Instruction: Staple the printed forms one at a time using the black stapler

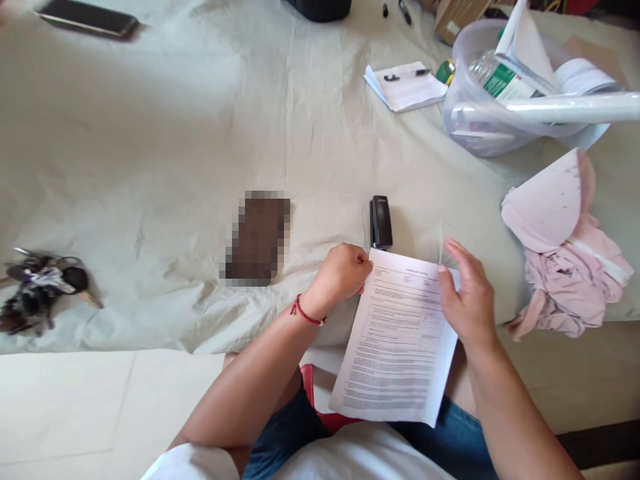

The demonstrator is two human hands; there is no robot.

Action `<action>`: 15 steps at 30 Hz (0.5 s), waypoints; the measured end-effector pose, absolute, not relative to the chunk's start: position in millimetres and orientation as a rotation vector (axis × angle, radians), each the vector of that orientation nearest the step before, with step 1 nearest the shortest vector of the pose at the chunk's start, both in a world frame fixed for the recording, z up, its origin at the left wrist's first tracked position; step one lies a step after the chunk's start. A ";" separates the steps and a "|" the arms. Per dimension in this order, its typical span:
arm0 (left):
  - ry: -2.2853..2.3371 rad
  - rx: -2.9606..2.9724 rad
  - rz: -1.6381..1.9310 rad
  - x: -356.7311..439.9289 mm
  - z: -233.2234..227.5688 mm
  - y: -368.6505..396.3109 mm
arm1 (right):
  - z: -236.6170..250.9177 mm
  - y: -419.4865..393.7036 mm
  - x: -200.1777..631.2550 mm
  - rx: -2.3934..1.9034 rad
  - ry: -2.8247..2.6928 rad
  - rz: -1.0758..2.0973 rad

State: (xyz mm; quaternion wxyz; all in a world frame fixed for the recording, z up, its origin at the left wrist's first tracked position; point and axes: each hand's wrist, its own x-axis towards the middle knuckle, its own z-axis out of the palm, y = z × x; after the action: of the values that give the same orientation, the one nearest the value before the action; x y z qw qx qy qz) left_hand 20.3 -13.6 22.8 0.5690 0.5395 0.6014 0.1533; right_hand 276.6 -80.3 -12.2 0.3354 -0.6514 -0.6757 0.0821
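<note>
Left hand [343,273] is curled, pinching the top left corner of the printed sheets [397,340]. Right hand [467,300] has its fingers loosely spread along the top right edge, touching the paper. The sheets hang half off the bed edge [150,340] over the lap, top end resting on the cloth. Paper looks light, thin and floppy, likely to sag or slide apart; best held at the corners or both side edges. A black stapler [381,222] lies just beyond the top left corner, nearly touching. Open cloth lies to the left up to the blurred dark thing [257,239]; pink clothes [565,267] crowd the right. Keys [43,283] lie well apart, far left.
</note>
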 end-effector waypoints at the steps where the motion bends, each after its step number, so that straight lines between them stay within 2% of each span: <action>1: 1.366 1.250 0.368 17.8 25.6 -14.9 | -14.9 -91.6 289.2 -1.788 -1.647 0.247; 3: 1.222 1.213 0.383 12.7 30.3 -16.8 | -19.9 -114.9 310.6 -1.901 -1.426 0.421; 7: 0.994 1.097 0.433 3.9 32.8 -15.6 | -22.8 -152.0 327.1 -1.800 -1.108 0.748; 12: 1.006 1.010 0.506 -1.8 29.9 -6.4 | -20.0 -166.7 310.4 -1.626 -0.862 1.145; 15: 1.052 0.976 0.551 -2.9 29.5 -2.7 | -19.1 -166.7 299.3 -1.569 -0.798 1.239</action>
State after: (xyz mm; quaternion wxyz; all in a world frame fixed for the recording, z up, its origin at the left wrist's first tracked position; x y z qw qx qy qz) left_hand -2.9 -2.7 29.5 0.7188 0.4413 0.4758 0.2493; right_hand 299.3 -166.7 -19.1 0.4748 -0.6415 -0.3263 0.5066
